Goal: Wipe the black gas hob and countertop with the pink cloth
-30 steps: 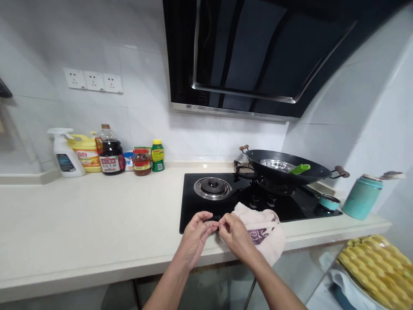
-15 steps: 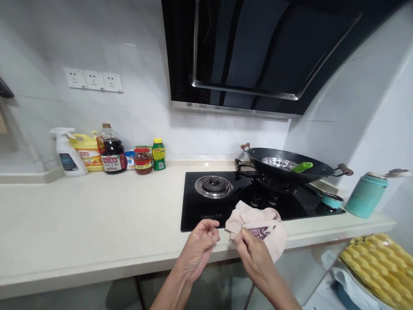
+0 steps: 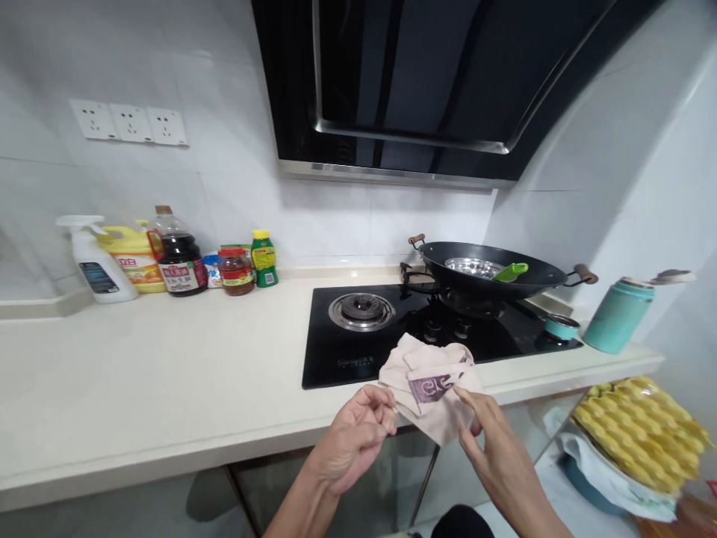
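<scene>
A pale pink cloth (image 3: 411, 366) with a purple printed patch lies crumpled over the hob's front edge and hangs past the counter's front. Just left of it, my left hand (image 3: 361, 433) is closed in a pinch. A tiny pale speck shows at its fingertips, too small to name. My right hand (image 3: 498, 444) is at the cloth's right side, thumb and forefinger apart. Its forefinger tip meets the cloth near the purple patch; whether it presses on it I cannot tell.
A black wok (image 3: 538, 278) holding a metal strainer (image 3: 470, 267) and a green-handled utensil (image 3: 511, 272) sits on the hob (image 3: 336, 351). Right of it stand a teal canister (image 3: 619, 317) and small teal pot (image 3: 562, 327). Bottles and jars, including soy sauce (image 3: 179, 258), line the wall. Yellow egg trays (image 3: 644, 426) sit lower right.
My right hand has loosened its grip on the cloth's left edge and shifted right, its fingers spreading. The left hand stays pinched, nearer the cloth. The whole view has shifted slightly.
</scene>
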Tool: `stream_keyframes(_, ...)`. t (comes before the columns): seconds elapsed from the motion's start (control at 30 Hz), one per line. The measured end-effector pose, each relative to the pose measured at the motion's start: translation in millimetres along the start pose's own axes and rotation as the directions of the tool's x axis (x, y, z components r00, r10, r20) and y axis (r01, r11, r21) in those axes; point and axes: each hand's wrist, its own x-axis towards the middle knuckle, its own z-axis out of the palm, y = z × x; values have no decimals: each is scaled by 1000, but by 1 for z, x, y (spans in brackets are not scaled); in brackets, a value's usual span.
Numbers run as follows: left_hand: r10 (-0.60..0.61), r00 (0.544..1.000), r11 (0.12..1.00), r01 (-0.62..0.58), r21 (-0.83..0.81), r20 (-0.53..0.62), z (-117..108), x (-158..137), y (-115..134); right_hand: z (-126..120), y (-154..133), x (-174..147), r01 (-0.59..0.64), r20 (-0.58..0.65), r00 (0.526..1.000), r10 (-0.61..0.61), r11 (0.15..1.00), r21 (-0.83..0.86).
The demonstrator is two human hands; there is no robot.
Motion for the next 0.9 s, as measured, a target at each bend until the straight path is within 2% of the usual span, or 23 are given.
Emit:
stream_keyframes(0.13, -9, 1000, 1000, 9, 5, 17, 0, 0, -4, 1, -11, -2, 10, -13, 1000, -9, 995, 96)
stream_keyframes(0.27, -9, 1000, 999, 8, 34, 24, 1, 0, -7, 3, -25, -1, 68, 55, 995, -80, 979, 191)
stream_keyframes(0.37, 24, 999, 987, -30, 159, 39, 4, 0, -9, 4, -37, 0, 84, 104, 988, -111, 968, 238)
stream_keyframes(0.47, 100, 993, 933, -118, 341, 69, 8, 1, -10, 6, -47, -1, 92, 140, 981, -137, 953, 287)
stream_keyframes(0.57, 146, 987, 884, -163, 438, 73, 12, 1, -11, 10, -52, -2, 105, 174, 970, -171, 937, 333)
stream_keyframes(0.73, 163, 986, 887, -158, 433, 28, 13, -1, -14, 16, -51, -5, 95, 147, 977, -154, 933, 346)
stream_keyframes(0.9, 122, 993, 934, -117, 337, 8, 9, -3, -13, 16, -52, -7, 91, 149, 978, -149, 936, 340)
